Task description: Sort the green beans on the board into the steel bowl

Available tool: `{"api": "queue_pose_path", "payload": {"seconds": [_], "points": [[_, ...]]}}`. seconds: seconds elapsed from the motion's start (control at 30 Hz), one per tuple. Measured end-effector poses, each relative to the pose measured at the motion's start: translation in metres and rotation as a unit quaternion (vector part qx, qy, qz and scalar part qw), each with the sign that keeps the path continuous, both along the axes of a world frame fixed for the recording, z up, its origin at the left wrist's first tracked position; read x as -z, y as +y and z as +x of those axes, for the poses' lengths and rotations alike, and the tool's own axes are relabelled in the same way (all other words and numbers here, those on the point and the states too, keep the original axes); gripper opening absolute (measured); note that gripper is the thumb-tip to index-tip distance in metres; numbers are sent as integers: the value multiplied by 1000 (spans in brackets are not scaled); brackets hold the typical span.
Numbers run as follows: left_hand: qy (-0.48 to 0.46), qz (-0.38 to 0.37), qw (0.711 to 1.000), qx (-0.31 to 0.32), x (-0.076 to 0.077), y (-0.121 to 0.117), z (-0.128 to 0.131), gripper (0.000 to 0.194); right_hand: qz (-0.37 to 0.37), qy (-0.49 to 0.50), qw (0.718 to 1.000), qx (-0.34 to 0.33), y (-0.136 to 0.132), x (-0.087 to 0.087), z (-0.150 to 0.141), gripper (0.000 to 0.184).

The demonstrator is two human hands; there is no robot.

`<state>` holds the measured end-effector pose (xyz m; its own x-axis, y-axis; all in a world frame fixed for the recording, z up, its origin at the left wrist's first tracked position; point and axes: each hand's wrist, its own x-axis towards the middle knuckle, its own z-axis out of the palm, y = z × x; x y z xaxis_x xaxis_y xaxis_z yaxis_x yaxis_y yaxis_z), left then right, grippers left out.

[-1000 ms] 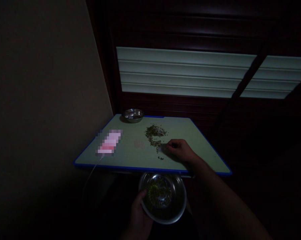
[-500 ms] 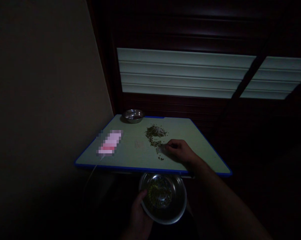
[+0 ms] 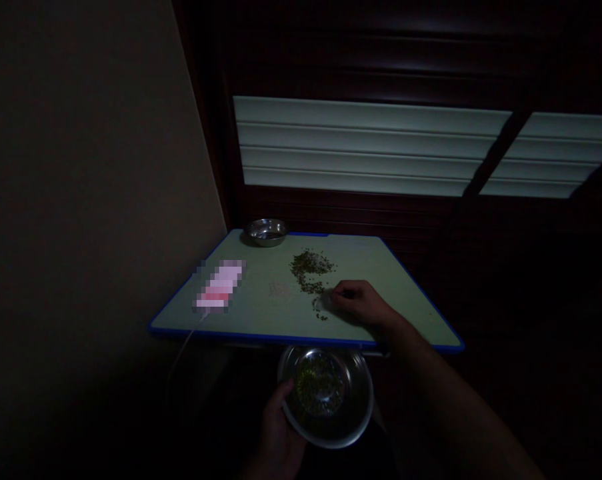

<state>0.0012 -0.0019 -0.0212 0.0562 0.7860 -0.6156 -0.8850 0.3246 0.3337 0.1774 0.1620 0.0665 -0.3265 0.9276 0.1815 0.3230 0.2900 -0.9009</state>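
My left hand (image 3: 277, 433) grips the rim of a steel bowl (image 3: 353, 417) held just below the near edge of the green table (image 3: 405, 300). Small green grains lie in the bowl's bottom. My right hand (image 3: 361, 301) rests on the tabletop with its fingers curled together, the fingertips at the near end of a scattered heap of green grains (image 3: 308, 267). Whether anything is pinched between those fingers is too dark to tell. A few loose grains (image 3: 321, 316) lie just left of the hand.
A small steel dish (image 3: 265, 231) stands at the table's far left corner. A blurred pink-white flat object (image 3: 219, 285) lies at the left with a white cable (image 3: 181, 353) hanging off the edge. A wall is left; a dark slatted window is behind.
My right hand has shifted slightly at the edge of the grain heap. The bowl and my left hand have stayed in place.
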Motion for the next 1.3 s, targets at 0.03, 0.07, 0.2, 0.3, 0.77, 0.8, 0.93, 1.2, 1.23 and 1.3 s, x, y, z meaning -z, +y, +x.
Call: {"api": "queue_pose_path", "payload": {"seconds": [0.03,0.07,0.2,0.3,0.77,0.8,0.93,1.2,1.23,1.3], "points": [[-2,2,1000,0,0,0,0,36,-5,1,1000,0,0,0,0,26],[-3,5,1000,-1,0,-1,0,37,-7,3,1000,0,0,0,1,26],[-4,12,1000,-5,1,-1,0,34,5,9,1000,-5,0,1,1,24],[-1,11,1000,-3,0,-1,1,35,1,13,1000,-11,0,0,0,25],[-2,17,1000,4,1,-1,0,33,8,14,1000,13,1,-1,0,30],[-2,21,1000,4,1,-1,0,33,21,13,1000,16,1,-1,0,28],[1,21,1000,1,0,-1,1,33,41,-1,999,15,4,0,-1,26],[7,14,1000,-5,1,-1,1,27,41,-9,999,0,4,1,-1,23],[8,15,1000,-5,1,-1,1,27,41,-10,999,2,4,2,-1,22],[10,15,1000,-1,1,-1,1,28,44,-12,999,9,4,2,0,22]]}}
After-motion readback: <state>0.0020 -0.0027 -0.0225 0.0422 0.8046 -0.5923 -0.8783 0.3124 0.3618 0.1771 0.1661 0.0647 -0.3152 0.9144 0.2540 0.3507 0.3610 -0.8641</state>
